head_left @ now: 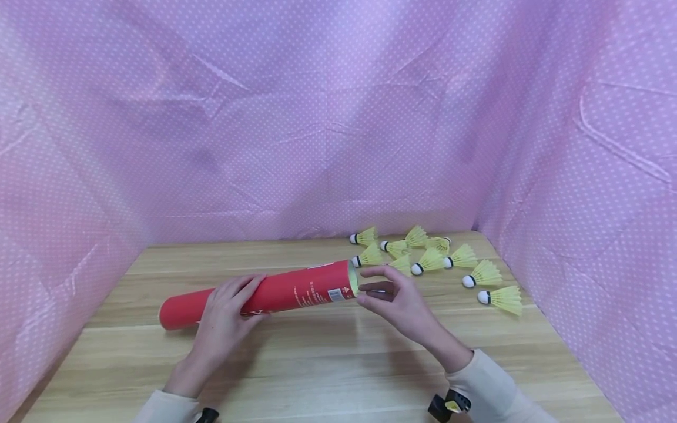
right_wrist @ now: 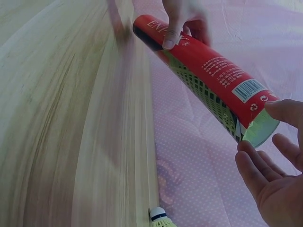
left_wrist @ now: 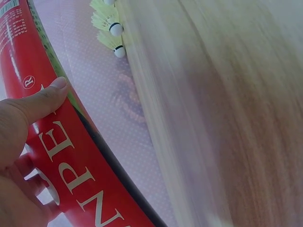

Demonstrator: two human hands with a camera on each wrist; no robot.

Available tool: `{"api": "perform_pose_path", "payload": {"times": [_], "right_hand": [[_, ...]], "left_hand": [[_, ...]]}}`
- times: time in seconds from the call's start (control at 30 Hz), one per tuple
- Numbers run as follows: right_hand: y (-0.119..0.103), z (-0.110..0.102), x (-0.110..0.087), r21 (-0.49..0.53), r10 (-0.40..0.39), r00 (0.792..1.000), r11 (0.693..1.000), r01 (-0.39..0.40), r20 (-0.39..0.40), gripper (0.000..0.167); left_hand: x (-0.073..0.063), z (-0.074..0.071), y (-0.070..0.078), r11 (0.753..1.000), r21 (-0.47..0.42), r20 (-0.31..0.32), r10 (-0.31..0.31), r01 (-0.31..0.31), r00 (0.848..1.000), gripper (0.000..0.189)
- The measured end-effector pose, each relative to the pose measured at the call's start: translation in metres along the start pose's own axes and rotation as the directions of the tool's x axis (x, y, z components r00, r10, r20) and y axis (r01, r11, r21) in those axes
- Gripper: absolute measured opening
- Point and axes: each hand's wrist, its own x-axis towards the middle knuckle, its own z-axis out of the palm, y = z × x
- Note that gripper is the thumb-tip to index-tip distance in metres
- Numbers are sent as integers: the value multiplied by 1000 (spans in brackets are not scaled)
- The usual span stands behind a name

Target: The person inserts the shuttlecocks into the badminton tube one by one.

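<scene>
A red shuttlecock tube (head_left: 296, 292) with printed lettering lies crosswise in front of me, its right end raised. My left hand (head_left: 224, 311) grips it around the middle, thumb along the near side. At the tube's open right end is my right hand (head_left: 396, 302), fingers loosely extended around the mouth. In the right wrist view, the right thumb and fingertips (right_wrist: 244, 146) are at the rim, and pale yellow-green skirt material (right_wrist: 258, 127) shows just inside. A side window in the tube reveals green netting-like skirts (right_wrist: 199, 85).
Several yellow shuttlecocks with white heads lie at the back right of the wooden table (head_left: 317, 376), among them a near one (head_left: 502, 298) and a far one (head_left: 365, 236). Pink dotted cloth (head_left: 328, 117) hangs around the back and sides.
</scene>
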Motion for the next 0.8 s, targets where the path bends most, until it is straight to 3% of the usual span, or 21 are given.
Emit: {"api": "perform_pose_path", "payload": {"times": [0.27, 0.47, 0.8], "right_hand": [[0, 4, -2, -117, -101, 995, 988, 99, -7, 51], [4, 1, -2, -131, -140, 990, 981, 140, 12, 52], [33, -34, 2, -266, -133, 991, 956, 119, -33, 48]], "left_hand": [[0, 2, 1, 999, -4, 4, -33, 33, 999, 89], [-1, 2, 0, 999, 1, 12, -37, 37, 999, 88], [-2, -1, -5, 998, 6, 18, -58, 57, 998, 92]]}}
